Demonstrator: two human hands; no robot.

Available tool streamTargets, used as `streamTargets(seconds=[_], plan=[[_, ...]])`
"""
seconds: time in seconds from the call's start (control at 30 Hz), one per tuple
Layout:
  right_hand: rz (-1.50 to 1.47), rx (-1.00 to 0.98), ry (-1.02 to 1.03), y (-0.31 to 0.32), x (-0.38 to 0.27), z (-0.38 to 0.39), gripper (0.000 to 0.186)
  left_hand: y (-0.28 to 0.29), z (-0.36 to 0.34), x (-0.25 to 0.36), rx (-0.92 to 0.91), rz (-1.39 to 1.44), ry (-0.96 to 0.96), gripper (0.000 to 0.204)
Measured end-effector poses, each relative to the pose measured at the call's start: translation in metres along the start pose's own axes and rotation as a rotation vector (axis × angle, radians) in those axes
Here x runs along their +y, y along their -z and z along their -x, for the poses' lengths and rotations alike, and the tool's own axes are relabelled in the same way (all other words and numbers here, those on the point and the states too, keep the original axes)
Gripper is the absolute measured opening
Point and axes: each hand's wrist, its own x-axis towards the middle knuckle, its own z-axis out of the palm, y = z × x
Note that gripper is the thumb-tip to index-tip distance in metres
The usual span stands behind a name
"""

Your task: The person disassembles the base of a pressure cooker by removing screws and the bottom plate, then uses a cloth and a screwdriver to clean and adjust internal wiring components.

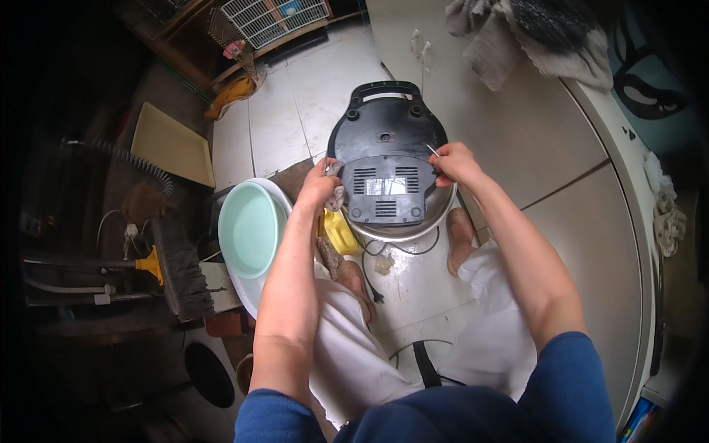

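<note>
A black round electric griddle (385,144), handle at the far end, lies with its vented underside up over a shiny metal basin (402,236). At its left edge, my left hand (317,186) is closed on a crumpled grey rag (335,196), held against the casing. My right hand (458,164) pinches a thin pale stick (433,150) at the right edge, its tip over the underside. What kind of tool the stick is cannot be made out. A dark cord (377,297) trails on the floor between my feet.
To the left a pale green basin (249,229) sits in a white tub (247,289). Near my left foot stands a yellow jug (340,233). A broom (185,273) and beige tray (172,148) are farther left. A large pale cabinet (583,244) borders the right, cloths (532,40) on top.
</note>
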Motion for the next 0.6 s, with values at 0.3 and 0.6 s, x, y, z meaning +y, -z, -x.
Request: streamTargets(seconds=[0.3,0.6], plan=[[0.016,-0.027,-0.012,0.004,0.0,-0.003,0.014,-0.014,0.012,0.012,0.028,-0.013,0.036,0.044],[-0.059,-0.063,-0.04,0.004,0.01,-0.007,0.012,-0.017,0.015,0.01,0.039,-0.042,-0.002,0.044]])
